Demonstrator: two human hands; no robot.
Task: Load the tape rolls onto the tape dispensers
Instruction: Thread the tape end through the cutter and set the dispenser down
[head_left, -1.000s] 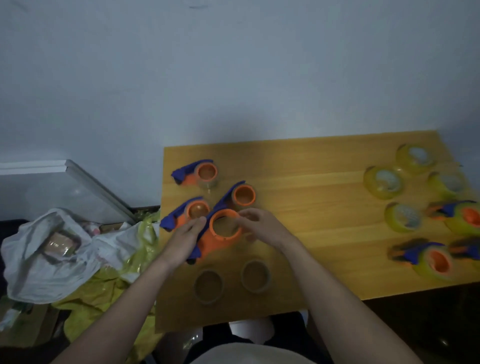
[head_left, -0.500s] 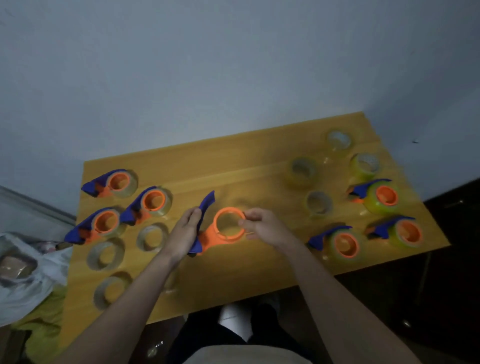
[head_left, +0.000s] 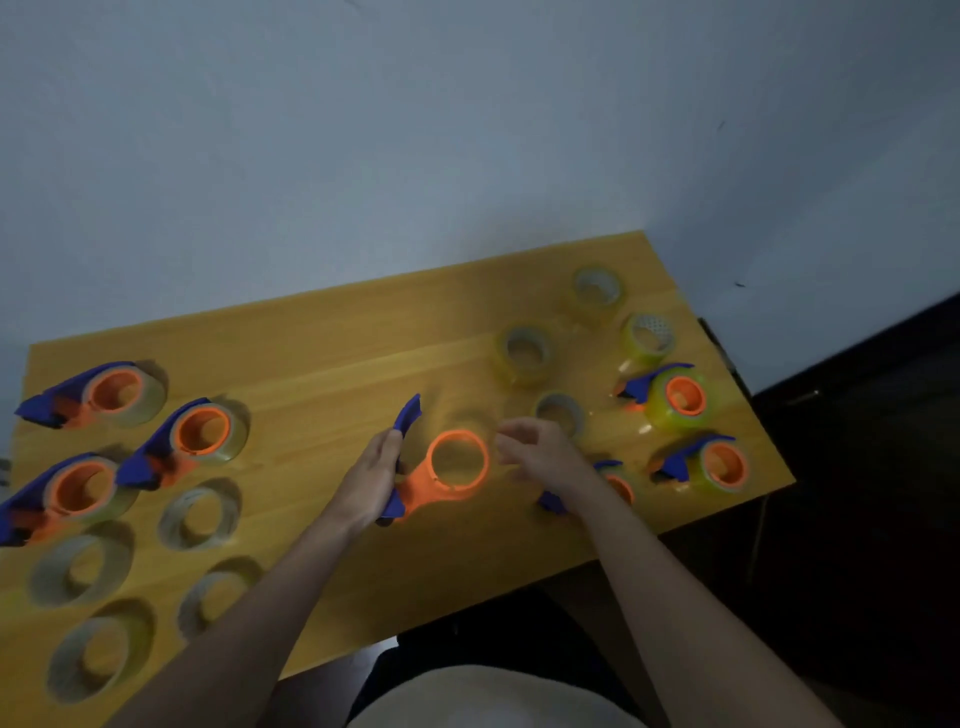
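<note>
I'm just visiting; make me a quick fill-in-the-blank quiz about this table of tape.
The left hand holds an orange and blue plastic tape dispenser whose ring is ___.
The right hand holds ___.
The wooden table is coloured ___.

Missing words: empty; nothing; yellow

A plain room: wooden table (head_left: 322, 343) against a bare grey wall (head_left: 415, 156).
</note>
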